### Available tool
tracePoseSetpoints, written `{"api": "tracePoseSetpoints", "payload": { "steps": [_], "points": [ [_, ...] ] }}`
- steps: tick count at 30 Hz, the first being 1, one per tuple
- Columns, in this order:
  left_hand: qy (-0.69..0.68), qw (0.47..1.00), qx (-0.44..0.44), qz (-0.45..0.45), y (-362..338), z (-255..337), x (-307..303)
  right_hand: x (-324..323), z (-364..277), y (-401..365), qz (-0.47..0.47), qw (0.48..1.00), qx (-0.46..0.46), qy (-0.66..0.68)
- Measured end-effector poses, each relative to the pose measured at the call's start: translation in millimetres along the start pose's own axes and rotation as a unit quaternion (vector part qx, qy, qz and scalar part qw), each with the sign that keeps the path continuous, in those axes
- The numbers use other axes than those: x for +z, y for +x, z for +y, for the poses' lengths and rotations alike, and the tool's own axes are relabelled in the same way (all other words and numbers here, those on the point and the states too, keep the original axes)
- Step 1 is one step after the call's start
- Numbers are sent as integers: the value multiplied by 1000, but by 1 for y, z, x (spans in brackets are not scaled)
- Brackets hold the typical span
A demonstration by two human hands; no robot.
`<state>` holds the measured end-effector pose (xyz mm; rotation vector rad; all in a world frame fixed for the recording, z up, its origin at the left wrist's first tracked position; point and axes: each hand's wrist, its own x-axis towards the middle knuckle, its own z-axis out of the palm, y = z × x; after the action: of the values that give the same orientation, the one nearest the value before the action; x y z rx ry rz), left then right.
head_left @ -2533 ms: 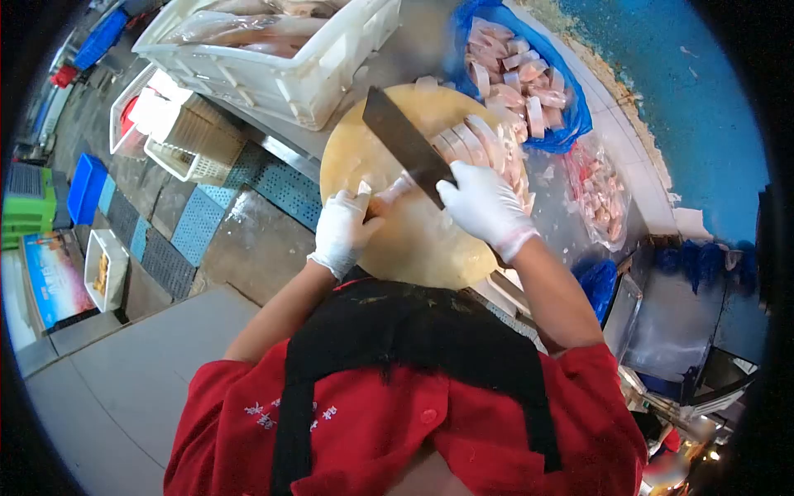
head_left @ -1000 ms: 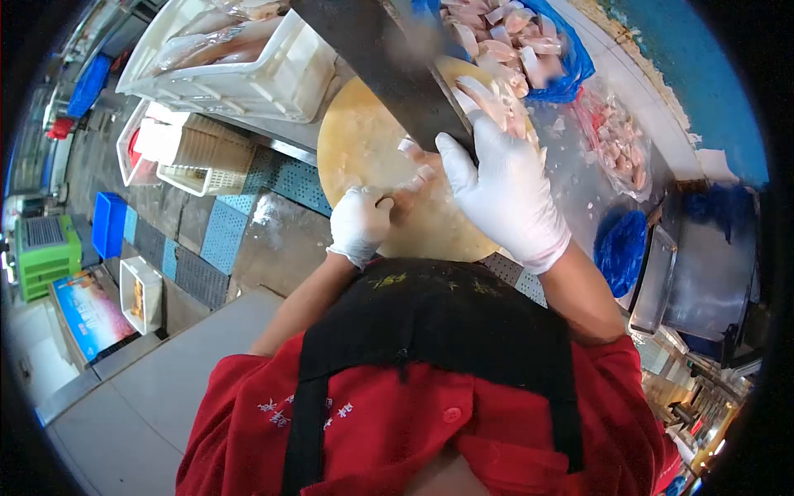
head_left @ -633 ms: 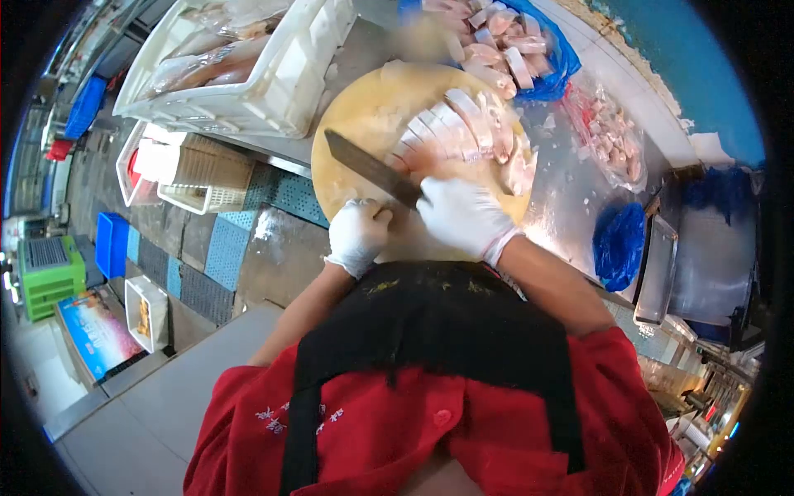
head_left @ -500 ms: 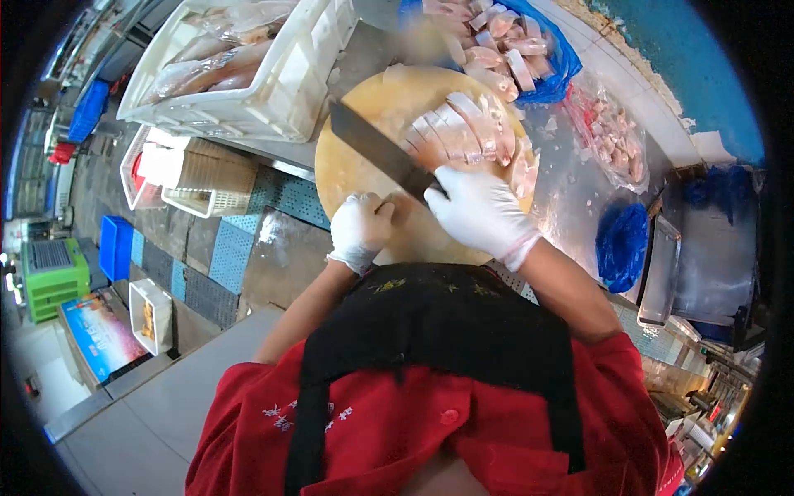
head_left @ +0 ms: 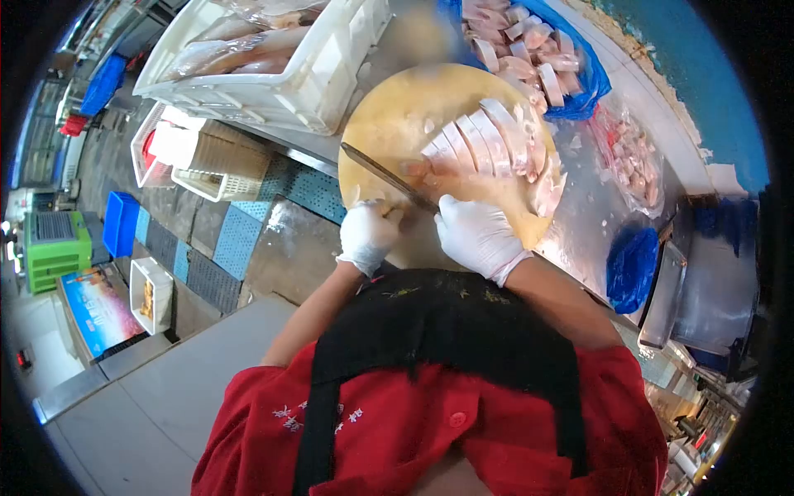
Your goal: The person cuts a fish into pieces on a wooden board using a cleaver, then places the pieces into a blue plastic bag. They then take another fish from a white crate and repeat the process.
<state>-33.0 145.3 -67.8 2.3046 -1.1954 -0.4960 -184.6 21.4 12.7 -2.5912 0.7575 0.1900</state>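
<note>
Clenched around the handle of the cleaver (head_left: 385, 174), the right hand (head_left: 478, 237) holds the blade low over the near-left part of the cutting board (head_left: 389, 116). The blade's tip points toward the board's left rim. At the board's near rim, just left of the blade, the left hand (head_left: 369, 234) is curled. It may be pinching a small end piece of fish, but blur prevents confirmation, so its grip cannot be told. Both hands wear white gloves.

Surrounding items, by size:

1. White crate (head_left: 318, 78): beyond the board's left rim, close to it, loaded with whole pale fish.
2. Cutting board: round, pale yellow, bare on its left half.
3. Blue bag (head_left: 591, 78): beyond the board's far-right rim, open, filled with cut fish pieces.
4. Fish slices (head_left: 488, 145): 1 row of parallel cuts on the right half of the board, leaning against each other, just past the blade. A few slices overhang the board's right rim.
5. Clear bag (head_left: 633, 157): right of the board, apart from it, holding small pinkish pieces.
6. Crumpled blue bag (head_left: 631, 266): near-right of the board, well apart from it.
</note>
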Motion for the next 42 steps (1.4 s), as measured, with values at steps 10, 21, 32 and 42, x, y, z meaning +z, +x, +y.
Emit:
{"api": "tracePoseSetpoints", "payload": {
  "steps": [10, 21, 32, 42],
  "points": [
    [-3, 998, 56, -3, 14, -2, -7, -26, 18, -37, 61, 996, -3, 65],
    [2, 998, 56, 13, 7, -6, -1, -11, -10, -6, 2, 1000, 11, 24],
    [-89, 973, 43, 210, 32, 10, -200, -8, 29, -58, 12, 997, -62, -33],
    [78, 960, 249, 99, 93, 91, -107, 28, 38, -59, 91, 994, -42, -33]
  ]
}}
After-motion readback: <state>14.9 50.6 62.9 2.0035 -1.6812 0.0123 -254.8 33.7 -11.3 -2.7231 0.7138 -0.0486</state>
